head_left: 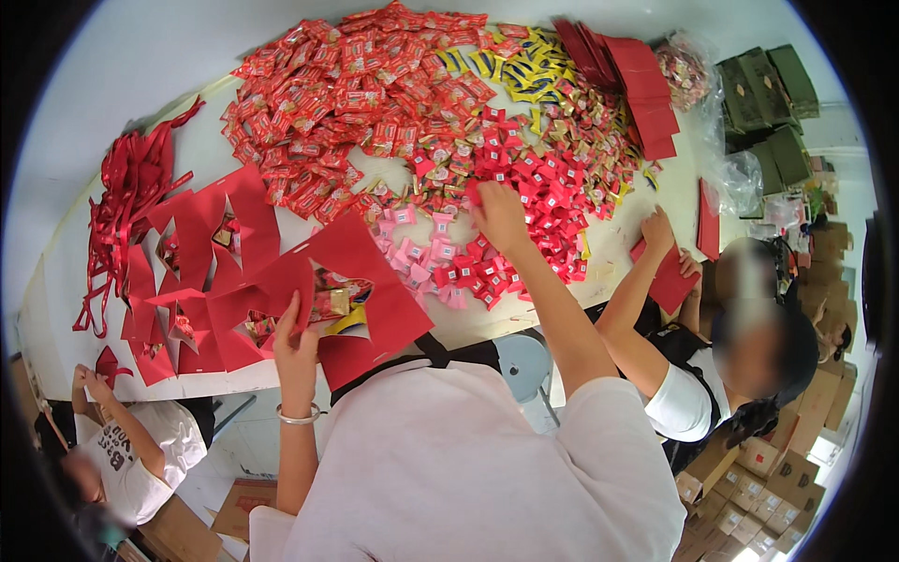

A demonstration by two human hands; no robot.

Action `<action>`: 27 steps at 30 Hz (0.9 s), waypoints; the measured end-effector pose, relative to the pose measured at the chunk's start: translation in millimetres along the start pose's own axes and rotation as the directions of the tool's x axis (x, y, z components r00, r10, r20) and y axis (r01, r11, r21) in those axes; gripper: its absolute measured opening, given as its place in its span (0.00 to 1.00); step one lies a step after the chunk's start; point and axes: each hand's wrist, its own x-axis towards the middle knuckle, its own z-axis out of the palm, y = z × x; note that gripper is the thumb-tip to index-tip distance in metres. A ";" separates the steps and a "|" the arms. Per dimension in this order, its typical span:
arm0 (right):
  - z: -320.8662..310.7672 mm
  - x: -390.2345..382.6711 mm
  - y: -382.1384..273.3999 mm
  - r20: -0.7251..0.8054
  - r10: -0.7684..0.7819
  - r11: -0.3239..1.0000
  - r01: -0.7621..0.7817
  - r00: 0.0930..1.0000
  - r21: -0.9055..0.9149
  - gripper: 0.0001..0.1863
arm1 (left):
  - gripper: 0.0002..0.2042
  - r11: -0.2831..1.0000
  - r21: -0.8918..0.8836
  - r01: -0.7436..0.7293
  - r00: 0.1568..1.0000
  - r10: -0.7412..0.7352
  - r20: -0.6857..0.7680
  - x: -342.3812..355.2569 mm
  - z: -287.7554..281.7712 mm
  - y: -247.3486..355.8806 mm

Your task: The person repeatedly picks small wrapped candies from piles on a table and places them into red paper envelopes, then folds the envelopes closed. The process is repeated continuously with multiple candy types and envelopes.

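Note:
My left hand [297, 351] grips the near edge of an open red paper gift box [403, 314], its fingers closed round the card. Inside the box lie wrapped sweets [333, 298] in gold, red and yellow. Over the candy piles, my right hand [503, 217] is closed with its fingertips on a red-wrapped candy [475, 194], mostly covered by the fingers. Close by are pink-wrapped candies [421, 258] and a heap of bright red-pink candies [543, 187].
Several filled red boxes [201, 244] stand left, beside red ribbons [140, 197]. Red snack packets [346, 84] and yellow packets [529, 66] are heaped at the back, near folded red card [637, 84]. Co-workers sit on both sides, one holding a red box [667, 278].

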 end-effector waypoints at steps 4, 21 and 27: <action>-19.1 -5.4 -36.2 0.235 0.504 0.658 -0.545 0.831 0.519 0.14 | 0.25 0.993 -0.079 0.082 0.982 -0.094 -0.164 -8.7 -19.8 2.1; -86.1 9.2 -153.9 0.531 0.043 -0.600 -0.403 0.846 0.691 0.15 | 0.24 0.951 0.258 -0.169 0.985 0.172 0.014 5.7 -4.6 -20.5; -49.2 -15.8 -217.5 0.508 0.186 0.014 -0.519 0.841 0.855 0.16 | 0.24 0.978 0.179 -0.109 0.994 0.102 0.050 9.2 13.9 -7.8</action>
